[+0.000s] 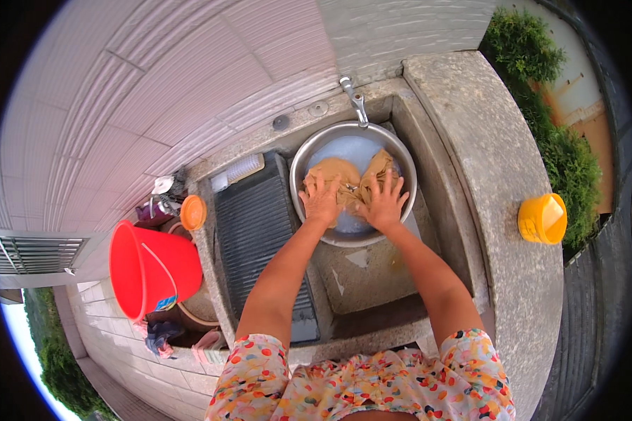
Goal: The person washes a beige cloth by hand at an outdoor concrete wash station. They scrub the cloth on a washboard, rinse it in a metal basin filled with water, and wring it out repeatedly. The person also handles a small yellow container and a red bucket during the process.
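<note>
A round metal basin (408, 202) stands in the deep part of a stone laundry sink (358, 284). Cloudy, bluish-white water (347, 148) fills much of it. In the water lies a bunched tan cloth (337, 167), partly bulging above the surface. My left hand (321, 199) lies flat on the cloth's left part, fingers spread. On the right part rests my right hand (384, 204), its fingers also spread. Neither hand grips the fabric; both palms hide some of it. A chrome faucet (356, 102) points down over the basin's far rim.
Left of the basin is a ridged washboard slope (258, 226) with a scrubbing brush (245, 167) at its top. Beyond the sink's left edge are an orange lid (193, 212) and a red bucket (158, 268). A yellow tub (542, 218) sits on the stone ledge (511, 179) at right.
</note>
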Available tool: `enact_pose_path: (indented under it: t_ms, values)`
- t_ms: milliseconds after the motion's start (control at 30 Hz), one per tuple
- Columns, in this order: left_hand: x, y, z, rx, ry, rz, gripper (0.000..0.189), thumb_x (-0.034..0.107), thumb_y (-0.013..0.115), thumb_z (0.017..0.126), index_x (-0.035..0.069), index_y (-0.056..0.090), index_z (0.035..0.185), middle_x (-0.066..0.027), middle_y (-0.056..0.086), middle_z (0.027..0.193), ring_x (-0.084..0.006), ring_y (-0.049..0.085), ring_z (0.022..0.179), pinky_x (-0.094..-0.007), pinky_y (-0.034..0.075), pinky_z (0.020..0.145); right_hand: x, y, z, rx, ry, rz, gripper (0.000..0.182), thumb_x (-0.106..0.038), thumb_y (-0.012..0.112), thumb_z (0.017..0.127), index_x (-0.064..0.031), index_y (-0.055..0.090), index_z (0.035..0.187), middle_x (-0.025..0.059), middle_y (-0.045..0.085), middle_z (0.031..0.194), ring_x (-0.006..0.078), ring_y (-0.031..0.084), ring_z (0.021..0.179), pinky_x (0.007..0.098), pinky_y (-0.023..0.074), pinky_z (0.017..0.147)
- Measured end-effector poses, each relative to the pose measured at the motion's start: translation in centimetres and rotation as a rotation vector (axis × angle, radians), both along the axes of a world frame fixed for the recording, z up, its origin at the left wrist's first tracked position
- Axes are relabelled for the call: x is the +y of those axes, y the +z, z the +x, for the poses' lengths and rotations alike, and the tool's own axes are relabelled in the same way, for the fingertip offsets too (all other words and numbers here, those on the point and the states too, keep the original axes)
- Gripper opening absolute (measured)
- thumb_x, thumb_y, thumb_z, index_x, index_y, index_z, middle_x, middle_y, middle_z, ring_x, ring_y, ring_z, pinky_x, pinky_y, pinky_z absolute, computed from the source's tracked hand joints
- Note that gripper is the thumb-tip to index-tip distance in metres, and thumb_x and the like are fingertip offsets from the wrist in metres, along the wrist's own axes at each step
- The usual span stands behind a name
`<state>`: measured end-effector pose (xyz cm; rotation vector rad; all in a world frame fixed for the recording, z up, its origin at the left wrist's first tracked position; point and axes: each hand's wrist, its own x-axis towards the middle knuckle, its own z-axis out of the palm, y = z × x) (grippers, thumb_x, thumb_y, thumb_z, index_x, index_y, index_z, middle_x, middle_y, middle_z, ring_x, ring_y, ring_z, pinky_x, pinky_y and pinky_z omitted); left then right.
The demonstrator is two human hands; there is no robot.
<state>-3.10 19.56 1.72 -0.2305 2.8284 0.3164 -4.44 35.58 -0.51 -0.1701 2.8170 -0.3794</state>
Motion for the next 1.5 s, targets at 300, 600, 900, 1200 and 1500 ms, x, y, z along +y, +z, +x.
enact_pose_path:
  t_ms: [300,600,900,1200,1500]
  values:
    - [0.7,-8.1,-1.7,-0.235,-0.165,-0.082,0.074,0.049,0.066,0.072,0.04,0.032,0.137,-0.0108,0.007,0.151,-0.0347,0.002,0.138,-0.0699,0.004,0.099,0.8,-7.1,-5.1,-0.107,0.367,0.091,0.107,-0.058,0.071,0.061,-0.0264,0.013,0.145,0.0058,-0.002,0.152,0.0376,-0.002,0.138,0.0614,0.008,0.105]
    - [-1.0,-14.7,-2.7,-0.736,-0.221,0.0,0.055,0.035,0.059,0.076,0.017,0.049,0.128,-0.0109,0.053,0.125,-0.0328,0.047,0.118,-0.044,0.036,0.098,1.3,-7.5,-8.4,-0.237,0.388,-0.153,0.069,-0.014,0.06,0.075,-0.0206,0.031,0.137,0.0124,0.026,0.143,0.036,0.034,0.126,0.0437,0.0303,0.103]
    - [3.8,-9.7,-1.3,0.003,0.276,0.188,0.033,0.017,0.062,0.071,0.008,0.064,0.103,-0.0114,0.065,0.096,-0.0297,0.062,0.091,-0.0378,0.048,0.082,1.5,-9.8,-5.1,-0.074,-0.509,-0.613,0.05,-0.012,0.06,0.075,0.0035,0.043,0.119,0.0298,0.041,0.123,0.0445,0.046,0.11,0.0444,0.0379,0.096]
    - [7.9,7.8,0.6,0.463,-0.193,1.037,0.022,-0.004,0.065,0.06,0.001,0.06,0.08,-0.0057,0.058,0.074,-0.0194,0.058,0.077,-0.0304,0.047,0.074,3.7,-1.9,-3.8,-0.82,-0.313,-1.791,0.043,-0.035,0.048,0.092,-0.0039,0.049,0.121,0.0126,0.06,0.107,0.0251,0.061,0.09,0.0382,0.0501,0.085]
    - [9.3,4.5,-2.2,0.545,0.257,0.456,0.032,0.039,0.063,0.073,0.007,0.057,0.072,-0.0147,0.062,0.071,-0.0347,0.061,0.071,-0.043,0.047,0.063,0.7,-3.8,-2.2,-0.93,-0.449,-2.384,0.038,-0.029,0.047,0.092,-0.0053,0.047,0.123,0.0081,0.059,0.103,0.0185,0.057,0.095,0.0325,0.0498,0.08]
